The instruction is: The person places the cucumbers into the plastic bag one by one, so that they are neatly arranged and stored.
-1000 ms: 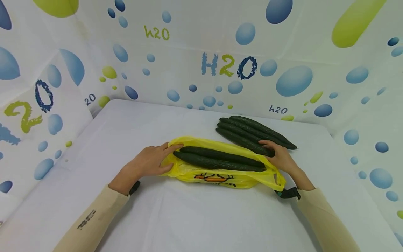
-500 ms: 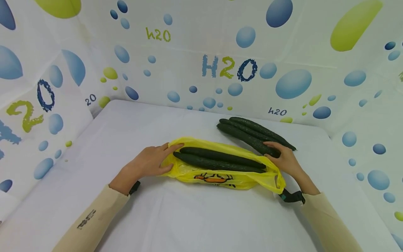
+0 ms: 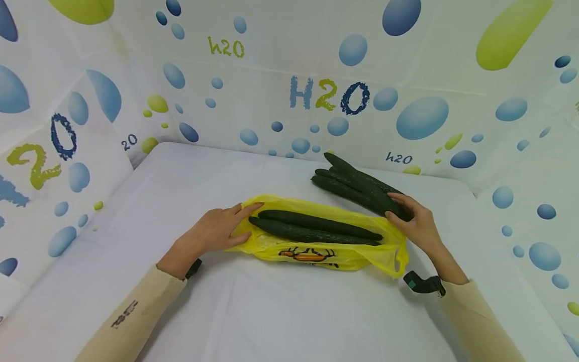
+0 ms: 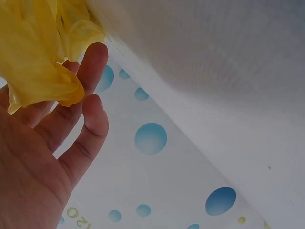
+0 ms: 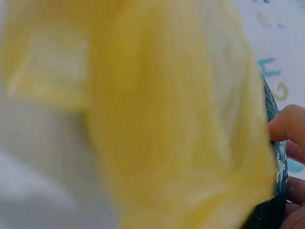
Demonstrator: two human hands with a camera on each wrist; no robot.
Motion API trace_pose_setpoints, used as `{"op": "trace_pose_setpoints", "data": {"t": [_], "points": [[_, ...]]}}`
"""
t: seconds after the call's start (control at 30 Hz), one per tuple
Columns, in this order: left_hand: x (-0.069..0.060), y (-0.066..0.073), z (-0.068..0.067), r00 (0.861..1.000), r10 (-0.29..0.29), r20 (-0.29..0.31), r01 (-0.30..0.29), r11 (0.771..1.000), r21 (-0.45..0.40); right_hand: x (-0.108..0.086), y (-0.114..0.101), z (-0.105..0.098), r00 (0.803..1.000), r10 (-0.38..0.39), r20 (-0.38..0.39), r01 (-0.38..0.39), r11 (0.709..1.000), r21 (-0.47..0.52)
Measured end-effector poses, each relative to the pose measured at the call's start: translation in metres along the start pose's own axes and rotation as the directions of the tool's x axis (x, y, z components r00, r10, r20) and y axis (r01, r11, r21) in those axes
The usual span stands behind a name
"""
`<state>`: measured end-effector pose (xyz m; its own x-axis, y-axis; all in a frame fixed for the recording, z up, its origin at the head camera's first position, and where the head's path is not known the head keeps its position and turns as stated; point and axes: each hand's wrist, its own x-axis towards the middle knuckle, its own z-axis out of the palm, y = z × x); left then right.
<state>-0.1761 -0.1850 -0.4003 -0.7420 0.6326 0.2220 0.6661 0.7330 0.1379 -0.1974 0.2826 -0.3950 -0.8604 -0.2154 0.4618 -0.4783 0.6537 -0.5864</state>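
A yellow plastic bag lies on its side with its mouth spread, two dark green cucumbers side by side within. At its left end my left hand rests with thumb and index finger spread against the mouth. Yellow film drapes across its loosely bent fingers in the left wrist view. My right hand grips the near end of a cucumber just beyond the bag's right end. That cucumber lies slantwise over the pile, its far end raised. Most of the right hand is hidden in its wrist view.
Several more cucumbers lie under and beside the held one, behind the bag. A white cloth covers the table. A white backdrop with blue and green drops rises at the back and sides.
My right hand has drawn back a little to the right with the gripped cucumber, which has risen out of the row and now lies across the others. My left hand stays put.
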Motion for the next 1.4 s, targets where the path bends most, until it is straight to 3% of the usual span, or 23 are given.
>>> {"op": "trace_pose_setpoints", "data": {"t": [0.4,0.6,0.77,1.1,1.4], "points": [[0.000,0.001,0.000,1.000,-0.012,0.006,0.012,1.000,-0.003,-0.001,-0.047,-0.007,0.998,-0.050,-0.042,0.055,0.989,0.136],[0.000,0.001,0.001,1.000,-0.015,0.009,0.015,1.000,-0.005,-0.004,-0.047,-0.002,0.994,-0.079,-0.072,0.093,0.971,0.222],[0.001,0.001,0.001,1.000,-0.023,0.018,0.023,1.000,-0.005,-0.005,-0.051,0.004,0.988,-0.129,-0.089,0.151,0.937,0.316],[0.000,0.000,0.001,0.999,-0.026,0.023,0.026,0.999,-0.020,-0.006,-0.061,0.020,0.965,-0.241,-0.100,0.261,0.873,0.412],[0.000,0.002,-0.001,0.999,-0.029,0.027,0.030,0.999,-0.021,-0.007,-0.062,0.039,0.923,-0.375,-0.087,0.361,0.763,0.536]]}}
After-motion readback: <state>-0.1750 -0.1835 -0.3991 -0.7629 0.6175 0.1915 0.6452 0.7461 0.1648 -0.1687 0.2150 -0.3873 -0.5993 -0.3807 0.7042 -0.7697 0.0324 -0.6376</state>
